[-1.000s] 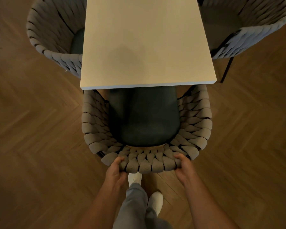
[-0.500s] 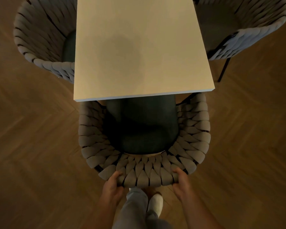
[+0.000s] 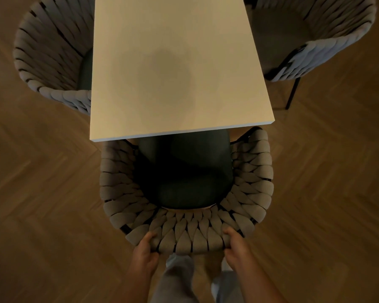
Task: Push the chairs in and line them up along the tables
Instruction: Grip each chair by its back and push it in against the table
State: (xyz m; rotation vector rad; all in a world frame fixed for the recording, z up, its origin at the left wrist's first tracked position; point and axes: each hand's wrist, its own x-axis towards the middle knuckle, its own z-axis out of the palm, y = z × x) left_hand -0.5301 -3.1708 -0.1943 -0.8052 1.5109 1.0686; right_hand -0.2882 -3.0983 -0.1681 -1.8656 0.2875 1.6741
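Gripping woven chair [image 3: 252,171] backrest: left hand [image 3: 145,254], right hand [image 3: 235,246].

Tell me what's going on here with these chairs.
A person is tucking a woven chair in at the end of a pale table. The left hand and right hand both grip the top of its backrest. The front of its dark seat sits under the table edge; most of the seat shows. Two more woven chairs stand at the table's long sides, the left one and the right one.
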